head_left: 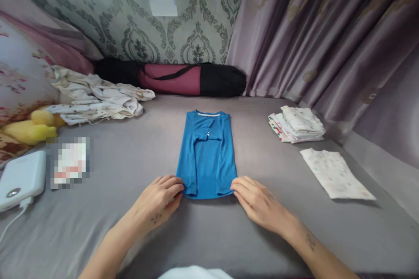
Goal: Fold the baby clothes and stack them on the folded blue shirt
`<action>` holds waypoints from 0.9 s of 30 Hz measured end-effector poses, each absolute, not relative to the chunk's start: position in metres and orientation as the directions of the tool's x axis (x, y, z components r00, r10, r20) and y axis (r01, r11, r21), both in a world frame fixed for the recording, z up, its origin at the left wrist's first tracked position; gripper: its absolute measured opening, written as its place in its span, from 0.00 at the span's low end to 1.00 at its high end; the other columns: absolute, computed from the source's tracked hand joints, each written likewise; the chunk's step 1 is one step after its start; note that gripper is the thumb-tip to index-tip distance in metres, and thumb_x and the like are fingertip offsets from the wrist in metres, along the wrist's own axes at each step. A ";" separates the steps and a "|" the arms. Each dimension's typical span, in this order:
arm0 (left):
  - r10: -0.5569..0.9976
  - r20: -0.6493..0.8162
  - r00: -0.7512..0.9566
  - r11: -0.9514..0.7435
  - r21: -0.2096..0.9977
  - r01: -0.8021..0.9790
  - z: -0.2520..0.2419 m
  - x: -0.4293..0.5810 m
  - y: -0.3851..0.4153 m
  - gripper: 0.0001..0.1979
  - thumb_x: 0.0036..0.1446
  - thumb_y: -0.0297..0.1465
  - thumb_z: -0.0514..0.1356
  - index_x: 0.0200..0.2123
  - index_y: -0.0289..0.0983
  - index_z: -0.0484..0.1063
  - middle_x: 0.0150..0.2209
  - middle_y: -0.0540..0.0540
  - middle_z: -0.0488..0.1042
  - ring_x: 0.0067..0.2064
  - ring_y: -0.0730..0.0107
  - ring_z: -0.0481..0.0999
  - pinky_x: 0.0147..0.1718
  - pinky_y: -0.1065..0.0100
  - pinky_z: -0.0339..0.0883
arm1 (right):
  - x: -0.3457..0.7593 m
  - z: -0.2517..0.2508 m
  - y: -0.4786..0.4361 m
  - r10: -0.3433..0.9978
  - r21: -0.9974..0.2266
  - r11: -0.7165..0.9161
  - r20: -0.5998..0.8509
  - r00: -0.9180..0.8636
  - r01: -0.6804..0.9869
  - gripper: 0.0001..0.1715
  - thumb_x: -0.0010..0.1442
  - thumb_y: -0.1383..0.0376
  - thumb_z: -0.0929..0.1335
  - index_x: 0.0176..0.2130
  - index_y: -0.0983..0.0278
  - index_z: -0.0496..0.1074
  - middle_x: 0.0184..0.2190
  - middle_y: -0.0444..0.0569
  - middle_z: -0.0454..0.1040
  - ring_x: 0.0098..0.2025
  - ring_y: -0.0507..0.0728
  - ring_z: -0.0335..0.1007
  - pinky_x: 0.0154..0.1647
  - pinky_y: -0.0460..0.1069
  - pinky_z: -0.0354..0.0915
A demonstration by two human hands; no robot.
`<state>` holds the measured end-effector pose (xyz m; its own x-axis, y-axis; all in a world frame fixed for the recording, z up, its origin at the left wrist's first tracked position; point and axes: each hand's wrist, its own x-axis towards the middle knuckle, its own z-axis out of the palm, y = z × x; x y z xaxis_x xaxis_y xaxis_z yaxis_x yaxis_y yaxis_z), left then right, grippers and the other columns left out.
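A grey bed sheet [131, 170] fills the view. At far left lie a white power bank [20, 178] and a yellow plush toy [31, 128], with a crumpled pile of pale clothes [98, 98] behind. In the centre, a blue shirt [207, 157] lies flat, folded into a narrow strip. The left hand [160, 200] pinches its near left corner, fingers together on the hem; the right hand [258, 202] pinches the near right corner likewise. Further right sit a stack of folded clothes [297, 124] and one folded white garment [335, 173].
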<state>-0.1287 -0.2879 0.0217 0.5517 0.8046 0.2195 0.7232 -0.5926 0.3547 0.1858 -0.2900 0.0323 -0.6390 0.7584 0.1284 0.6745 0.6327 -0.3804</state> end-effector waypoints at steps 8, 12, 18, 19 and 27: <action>0.982 -0.013 0.189 -0.103 0.800 0.592 0.056 -0.111 -0.245 0.13 0.56 0.36 0.52 0.36 0.36 0.72 0.23 0.53 0.68 0.20 0.78 0.60 0.19 0.74 0.55 | 0.180 0.058 -0.241 0.902 -0.665 0.339 0.030 -0.430 0.665 0.15 0.69 0.62 0.56 0.42 0.61 0.70 0.31 0.43 0.72 0.33 0.53 0.68 0.38 0.48 0.64; 0.995 -0.010 0.101 -0.038 0.887 0.461 0.054 -0.105 -0.203 0.14 0.52 0.38 0.54 0.32 0.34 0.72 0.20 0.54 0.62 0.23 0.76 0.59 0.22 0.73 0.53 | 0.182 0.044 -0.198 0.934 -0.736 0.264 0.035 -0.355 0.623 0.19 0.67 0.57 0.57 0.41 0.62 0.71 0.27 0.41 0.69 0.29 0.52 0.66 0.34 0.46 0.62; 0.998 -0.043 -0.055 0.060 0.926 0.373 0.029 -0.095 -0.151 0.21 0.49 0.46 0.58 0.33 0.32 0.74 0.23 0.51 0.68 0.27 0.72 0.65 0.26 0.72 0.56 | 0.174 0.003 -0.145 0.978 -0.764 0.195 0.105 -0.180 0.616 0.20 0.63 0.57 0.60 0.44 0.66 0.72 0.32 0.47 0.74 0.32 0.54 0.69 0.38 0.49 0.65; 0.996 -0.049 -0.073 0.073 0.924 0.376 0.024 -0.095 -0.148 0.23 0.49 0.48 0.58 0.34 0.32 0.75 0.24 0.49 0.69 0.28 0.71 0.66 0.27 0.71 0.57 | 0.173 -0.001 -0.143 0.985 -0.760 0.164 0.091 -0.147 0.628 0.20 0.62 0.57 0.60 0.45 0.66 0.72 0.31 0.48 0.75 0.33 0.54 0.70 0.38 0.49 0.65; 0.999 -0.044 0.013 0.031 0.857 0.515 -0.004 -0.113 -0.149 0.27 0.50 0.37 0.58 0.54 0.33 0.66 0.36 0.45 0.73 0.33 0.69 0.71 0.31 0.69 0.66 | 0.170 -0.010 -0.167 0.991 -0.677 0.131 0.097 -0.089 0.724 0.27 0.58 0.64 0.65 0.57 0.65 0.63 0.36 0.48 0.76 0.29 0.52 0.71 0.40 0.49 0.67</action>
